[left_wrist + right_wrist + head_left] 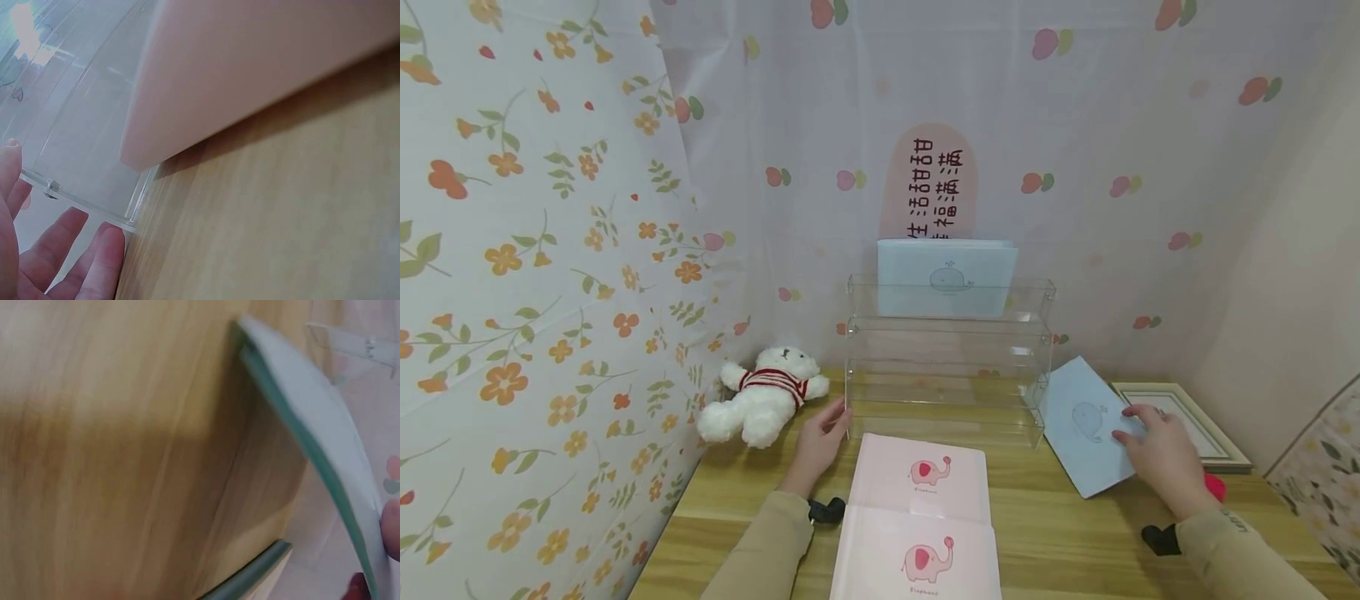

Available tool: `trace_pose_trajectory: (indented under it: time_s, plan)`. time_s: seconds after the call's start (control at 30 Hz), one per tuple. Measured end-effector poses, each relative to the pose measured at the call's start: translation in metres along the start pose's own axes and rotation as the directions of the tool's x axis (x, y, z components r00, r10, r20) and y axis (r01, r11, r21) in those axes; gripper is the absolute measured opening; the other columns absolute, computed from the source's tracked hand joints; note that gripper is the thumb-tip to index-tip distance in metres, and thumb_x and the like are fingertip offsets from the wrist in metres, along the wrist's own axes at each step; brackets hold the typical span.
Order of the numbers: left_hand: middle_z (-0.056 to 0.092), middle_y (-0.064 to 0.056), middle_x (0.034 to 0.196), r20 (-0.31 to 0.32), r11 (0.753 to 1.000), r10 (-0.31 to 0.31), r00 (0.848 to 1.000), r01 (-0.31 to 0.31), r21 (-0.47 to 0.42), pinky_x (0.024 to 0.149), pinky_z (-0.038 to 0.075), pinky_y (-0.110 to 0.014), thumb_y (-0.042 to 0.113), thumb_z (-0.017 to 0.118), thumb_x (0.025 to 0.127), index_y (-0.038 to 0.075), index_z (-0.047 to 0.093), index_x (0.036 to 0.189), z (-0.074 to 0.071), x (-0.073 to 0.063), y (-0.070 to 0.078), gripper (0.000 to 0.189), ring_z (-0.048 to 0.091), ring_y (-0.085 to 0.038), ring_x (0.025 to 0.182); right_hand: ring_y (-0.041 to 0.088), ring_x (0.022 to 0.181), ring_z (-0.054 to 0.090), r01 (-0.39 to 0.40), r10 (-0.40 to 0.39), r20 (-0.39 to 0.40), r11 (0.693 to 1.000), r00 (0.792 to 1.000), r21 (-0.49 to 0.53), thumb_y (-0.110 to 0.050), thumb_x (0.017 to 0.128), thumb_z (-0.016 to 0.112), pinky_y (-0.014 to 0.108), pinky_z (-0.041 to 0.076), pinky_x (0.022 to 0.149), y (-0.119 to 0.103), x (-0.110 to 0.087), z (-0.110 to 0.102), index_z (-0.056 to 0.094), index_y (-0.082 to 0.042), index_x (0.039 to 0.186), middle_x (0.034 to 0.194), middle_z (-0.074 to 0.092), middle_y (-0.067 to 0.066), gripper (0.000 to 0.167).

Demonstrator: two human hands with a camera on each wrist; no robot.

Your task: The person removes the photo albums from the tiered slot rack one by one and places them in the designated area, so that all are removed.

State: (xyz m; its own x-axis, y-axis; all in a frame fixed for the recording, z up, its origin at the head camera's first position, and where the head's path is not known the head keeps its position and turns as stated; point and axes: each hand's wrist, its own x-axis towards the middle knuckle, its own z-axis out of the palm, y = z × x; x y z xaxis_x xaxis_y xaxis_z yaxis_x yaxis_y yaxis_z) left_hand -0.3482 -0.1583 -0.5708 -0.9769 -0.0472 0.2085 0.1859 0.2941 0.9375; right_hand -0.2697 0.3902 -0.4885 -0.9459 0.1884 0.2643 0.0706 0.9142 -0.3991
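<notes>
Head view shows the left hand (822,437) resting with relaxed, straight fingers against the left end of a clear acrylic rack (947,367) that stands on the wooden surface (1052,533); the left wrist view shows those fingertips (103,253) touching its lower corner. The right hand (1153,450) lies on a pale blue book (1086,425) at about 3 o'clock from the rack, and the right wrist view, blurred as it is, suggests the book's edge is lifted off the surface with a fingertip on it, so it seems to be held. Another blue book (946,279) stands upright in the rack's top tier. Two pink books (921,517) lie at 6 o'clock from the rack, a white teddy bear (763,396) at 9 o'clock, and a picture frame (1195,421) under the right hand's far side.
</notes>
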Motion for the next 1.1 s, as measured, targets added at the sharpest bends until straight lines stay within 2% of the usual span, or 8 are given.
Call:
trace_pose_trajectory:
  time_s: [0.1,0.23,0.4,0.57,0.77,0.87,0.97,1.1]
  plan:
    - [0.074,-0.017,0.145,-0.001,1.000,0.000,1.000,0.000,0.003,0.093,0.062,-0.033,0.027,0.071,0.110,0.012,0.066,0.153,0.001,0.000,-0.003,0.046,0.077,-0.037,0.123,0.063,0.108,0.055,0.020,-0.017,0.070,0.998,0.997,-0.053,-0.024,0.101,0.077,0.069,0.051,0.078,0.007,0.001,0.005,0.064,0.003,0.130,0.121,0.056,0.051,0.042]
    - [0.075,-0.017,0.144,0.001,1.000,0.006,1.000,-0.006,0.005,0.091,0.061,-0.031,0.028,0.071,0.110,0.011,0.066,0.153,0.002,0.001,-0.006,0.047,0.078,-0.036,0.121,0.066,0.113,0.054,-0.001,0.014,0.170,0.997,0.985,-0.074,-0.028,0.104,0.074,0.071,0.051,0.084,0.013,0.001,0.012,0.063,0.005,0.130,0.122,0.061,0.049,0.043]
    - [0.075,-0.017,0.143,0.006,1.000,0.004,1.000,-0.004,-0.025,0.086,0.059,-0.025,0.031,0.073,0.109,0.011,0.067,0.153,0.002,0.000,-0.009,0.048,0.079,-0.035,0.117,0.061,0.106,0.061,0.010,0.005,0.242,0.998,0.970,-0.064,-0.024,0.105,0.071,0.066,0.052,0.084,0.018,-0.002,0.023,0.064,0.007,0.126,0.117,0.065,0.047,0.038]
    - [0.075,-0.016,0.143,0.007,0.999,0.000,1.000,0.000,-0.033,0.080,0.058,-0.022,0.029,0.073,0.109,0.013,0.068,0.152,0.004,0.000,-0.014,0.046,0.080,-0.030,0.112,0.060,0.112,0.056,-0.004,0.022,0.252,0.997,0.967,-0.074,-0.019,0.104,0.071,0.067,0.052,0.086,0.018,-0.006,0.033,0.066,0.006,0.125,0.118,0.064,0.046,0.033]
    - [0.075,-0.017,0.143,-0.005,0.999,0.009,1.000,-0.009,-0.049,0.082,0.058,-0.020,0.028,0.074,0.108,0.010,0.068,0.151,0.003,0.002,-0.010,0.047,0.079,-0.035,0.116,0.062,0.120,0.050,0.029,-0.012,0.198,0.996,0.980,-0.084,-0.016,0.103,0.071,0.073,0.050,0.095,0.009,-0.005,0.037,0.067,0.009,0.125,0.119,0.064,0.044,0.034]
    - [0.075,-0.017,0.143,-0.004,0.999,0.013,1.000,-0.013,-0.044,0.083,0.058,-0.019,0.029,0.074,0.108,0.010,0.068,0.151,0.002,0.002,-0.009,0.048,0.078,-0.037,0.119,0.065,0.124,0.049,0.032,-0.012,0.204,0.995,0.979,-0.097,-0.019,0.102,0.071,0.077,0.049,0.099,0.006,-0.006,0.040,0.067,0.011,0.127,0.126,0.061,0.046,0.039]
    - [0.074,-0.018,0.144,-0.001,0.999,0.012,1.000,-0.012,-0.043,0.084,0.058,-0.019,0.028,0.073,0.108,0.010,0.067,0.152,0.002,0.003,-0.008,0.048,0.078,-0.037,0.119,0.069,0.123,0.049,0.029,-0.001,0.238,0.993,0.971,-0.115,-0.023,0.104,0.071,0.080,0.049,0.099,0.005,-0.008,0.043,0.065,0.010,0.130,0.133,0.052,0.052,0.042]
    - [0.074,-0.018,0.145,0.000,0.999,0.009,1.000,-0.009,-0.042,0.085,0.058,-0.019,0.029,0.073,0.109,0.009,0.066,0.152,0.001,0.003,-0.008,0.048,0.078,-0.037,0.120,0.070,0.117,0.054,0.048,-0.014,0.243,0.990,0.970,-0.134,-0.022,0.104,0.071,0.079,0.050,0.096,0.001,-0.010,0.046,0.066,0.010,0.127,0.131,0.048,0.054,0.040]
